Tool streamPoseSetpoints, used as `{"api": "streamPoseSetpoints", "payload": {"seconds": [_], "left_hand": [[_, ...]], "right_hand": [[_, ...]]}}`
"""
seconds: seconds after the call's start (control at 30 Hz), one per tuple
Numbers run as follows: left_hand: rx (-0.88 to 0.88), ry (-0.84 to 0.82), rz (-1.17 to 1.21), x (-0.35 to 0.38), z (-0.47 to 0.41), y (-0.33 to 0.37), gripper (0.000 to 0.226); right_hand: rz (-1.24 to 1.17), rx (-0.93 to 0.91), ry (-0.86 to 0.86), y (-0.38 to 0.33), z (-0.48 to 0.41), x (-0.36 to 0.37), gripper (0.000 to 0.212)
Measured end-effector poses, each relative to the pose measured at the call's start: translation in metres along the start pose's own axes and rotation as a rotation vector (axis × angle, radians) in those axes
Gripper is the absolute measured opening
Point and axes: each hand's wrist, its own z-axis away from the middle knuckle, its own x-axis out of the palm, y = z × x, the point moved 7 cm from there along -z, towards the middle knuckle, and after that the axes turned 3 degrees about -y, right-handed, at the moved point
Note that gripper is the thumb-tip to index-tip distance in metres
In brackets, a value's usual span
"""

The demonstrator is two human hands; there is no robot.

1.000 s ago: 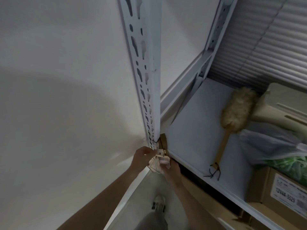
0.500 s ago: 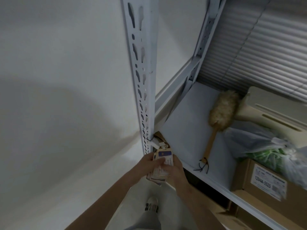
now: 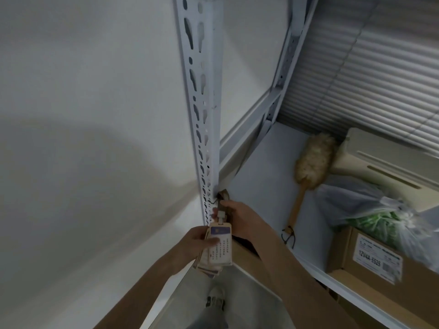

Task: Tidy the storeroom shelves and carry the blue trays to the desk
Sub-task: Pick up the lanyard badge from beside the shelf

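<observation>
1. Head view: left hand is curled round a stack of cards, thumb across the top card. The stack hangs just below the right hand.
2. Right hand pinches the brown strap above the cards, where it hooks into the post.
3. On the shelf right of that hand: duster, bag, box, all apart from both hands.
4. Blue trays: none in view, so I cannot tell where they are.
5. Step, as I read it: tidying, with the cards being handled at the post. Unhooking or hanging, I cannot tell.
6. Next move calls for the right fingers to work the strap at the slot while the left bears the stack's weight.
</observation>
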Motion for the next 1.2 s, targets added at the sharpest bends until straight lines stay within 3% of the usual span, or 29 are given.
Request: {"api": "streamPoseSetpoints", "payload": {"seconds": [0.23,0.33,0.43,0.53,0.63,0.73,0.8,0.87,0.93,1.03,1.2], "left_hand": [[-0.016,-0.116,-0.055,-0.002,0.018,0.005,0.028],[-0.072,-0.182,0.139,0.005,0.015,0.001,0.042],[-0.077,-0.248,0.265,0.02,0.014,0.011,0.056],[-0.05,-0.217,0.234,0.038,0.007,0.024,0.053],[-0.03,-0.037,0.201,0.049,-0.004,0.029,0.035],[-0.03,0.085,0.209,0.061,-0.015,0.034,0.039],[-0.022,0.078,0.221,0.07,-0.019,0.037,0.037],[-0.029,0.059,0.271,0.076,-0.019,0.037,0.018],[-0.043,0.05,0.371,0.076,-0.021,0.034,0.023],[0.031,0.011,0.435,0.078,-0.024,0.04,0.027],[0.066,0.051,0.304,0.092,-0.033,0.033,0.024]], "right_hand": [[-0.174,-0.268,0.108,-0.08,0.025,-0.017,0.008],[-0.155,-0.409,0.074,-0.134,0.041,-0.027,0.022],[-0.038,-0.465,0.333,-0.161,0.049,-0.07,0.022],[0.327,-0.272,0.57,-0.124,0.06,-0.11,0.02],[0.533,-0.206,0.619,-0.066,0.07,-0.122,0.028],[0.402,-0.055,0.363,0.003,0.072,-0.093,0.033],[0.338,-0.071,0.28,0.022,0.076,-0.078,0.027],[0.296,-0.211,0.361,0.021,0.08,-0.081,0.024],[0.175,-0.303,0.435,0.018,0.084,-0.087,0.025],[0.011,-0.297,0.501,0.024,0.086,-0.09,0.023],[0.128,-0.314,0.572,0.027,0.076,-0.075,0.025]]}}
